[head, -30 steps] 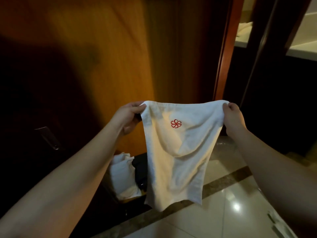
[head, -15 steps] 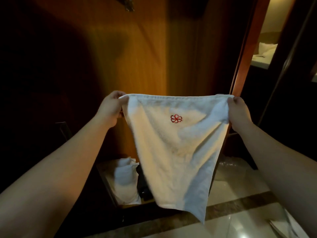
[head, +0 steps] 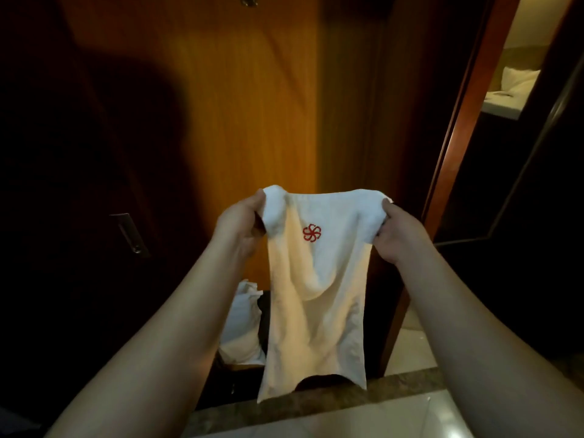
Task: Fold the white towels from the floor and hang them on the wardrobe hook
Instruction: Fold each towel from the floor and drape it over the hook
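White towel [head: 316, 295] hangs in the air in front of the wardrobe panel [head: 252, 121], held by its top corners — left hand [head: 241, 224] pinches one bunched corner, right hand [head: 399, 232] grips the other. Looks soft, light & floppy w/ a sag mid-cloth, so prob. best held at corners/top edge — it'll droop anywhere else. More towels [head: 241, 324] lie low inside the wardrobe.

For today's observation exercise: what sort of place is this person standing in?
Probably a hotel room entryway: a white towel with a red flower emblem, an orange-brown wooden wardrobe panel, and a white-sheeted bed through the doorway.
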